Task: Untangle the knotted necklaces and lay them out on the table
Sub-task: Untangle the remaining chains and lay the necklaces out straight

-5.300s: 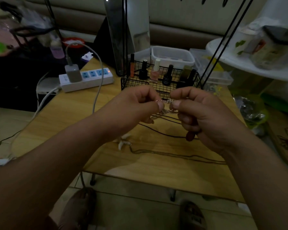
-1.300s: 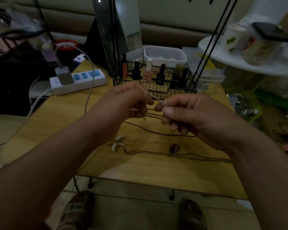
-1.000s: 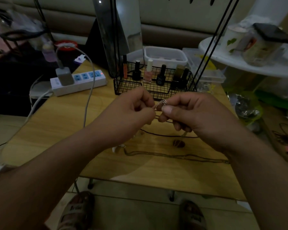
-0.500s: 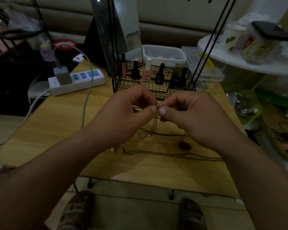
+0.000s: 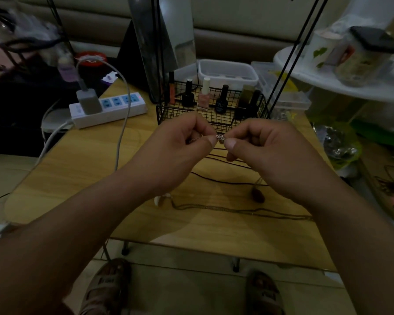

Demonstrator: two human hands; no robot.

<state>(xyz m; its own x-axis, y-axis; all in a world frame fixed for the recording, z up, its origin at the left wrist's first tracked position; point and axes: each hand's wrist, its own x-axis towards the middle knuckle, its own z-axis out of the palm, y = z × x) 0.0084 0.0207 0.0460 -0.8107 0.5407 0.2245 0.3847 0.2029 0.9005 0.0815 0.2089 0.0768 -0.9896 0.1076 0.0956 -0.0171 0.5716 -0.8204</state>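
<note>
Left hand: we see the left hand (image 5: 180, 151) raised over the middle of the table (image 5: 89, 173), thumb and forefinger pinching the left side of the knot, the other fingers curled in.
Right hand: the right hand (image 5: 271, 151) pinches the same knot from the right, thumb tip nearly touching the left thumb.
Knot: a small tangle of silver chain (image 5: 220, 137), held in the air between our two thumbs.
Dark cord necklace (image 5: 214, 178): lies on the table under the hands.
Brown pendant (image 5: 257, 195): below the right wrist; we cannot tell whether it hangs or rests.
Long chain necklace (image 5: 237, 210): stretched along the table toward the near edge, with white pieces at its left end.
Wire basket (image 5: 166, 112): at the far edge, with nail polish bottles (image 5: 203, 94) upright inside.
Power strip (image 5: 114, 110): near the far left corner, with a grey charger (image 5: 88, 101) plugged in.
</note>
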